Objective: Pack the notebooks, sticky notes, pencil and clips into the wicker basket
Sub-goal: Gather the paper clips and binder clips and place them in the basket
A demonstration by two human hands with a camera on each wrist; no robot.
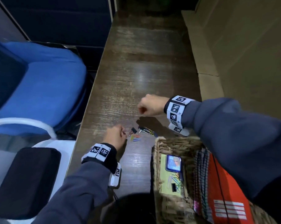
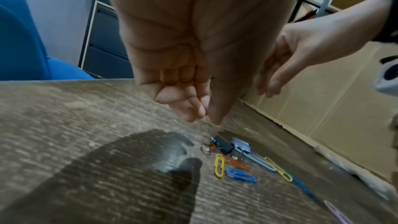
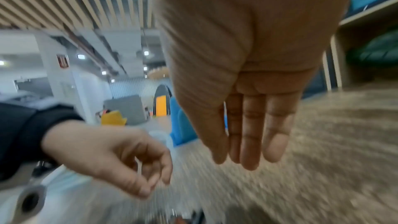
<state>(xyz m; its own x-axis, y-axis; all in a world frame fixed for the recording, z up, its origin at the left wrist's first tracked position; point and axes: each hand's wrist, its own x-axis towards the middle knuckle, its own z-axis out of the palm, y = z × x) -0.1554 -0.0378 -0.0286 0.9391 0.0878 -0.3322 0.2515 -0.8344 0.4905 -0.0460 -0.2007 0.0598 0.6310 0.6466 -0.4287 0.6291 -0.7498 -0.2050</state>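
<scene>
Several coloured paper clips (image 1: 137,137) (image 2: 234,168) and a black binder clip (image 1: 134,130) (image 2: 223,145) lie loose on the wooden table (image 1: 136,78). A thin blue stick (image 2: 301,184) lies beside them. My left hand (image 1: 122,132) (image 2: 204,118) (image 3: 157,181) hovers just left of the clips, with its fingers curled toward the thumb and nothing visible between them. My right hand (image 1: 140,110) (image 3: 247,159) hangs above the table behind the clips, fingers relaxed and empty. The wicker basket (image 1: 157,159) at the front right holds yellow sticky notes (image 1: 164,175), clips (image 1: 176,180), a small blue notebook (image 1: 173,163) and a red notebook (image 1: 223,191).
A blue chair (image 1: 47,86) and a black padded seat (image 1: 23,180) stand along the table's left edge. Cardboard sheets (image 1: 233,62) line the table's right side. The table's far half (image 1: 144,46) is bare wood.
</scene>
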